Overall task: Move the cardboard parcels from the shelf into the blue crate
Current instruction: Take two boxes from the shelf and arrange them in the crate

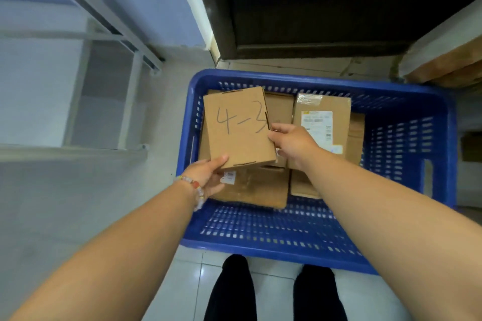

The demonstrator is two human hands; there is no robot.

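A flat cardboard parcel (238,128) marked "4-3" is held over the blue crate (401,154), which stands on the floor. My left hand (208,177), wearing a bead bracelet, grips its near left corner. My right hand (292,141) grips its right edge. Below it, several other cardboard parcels lie in the crate: one with a white label (323,122) at the back right, and a worn one (258,187) at the front.
White metal shelving (86,101) runs along the left. A dark cabinet or mat (326,8) lies beyond the crate. More cardboard (448,65) sits on a shelf at the upper right. My legs (273,292) stand on white tiles just in front of the crate.
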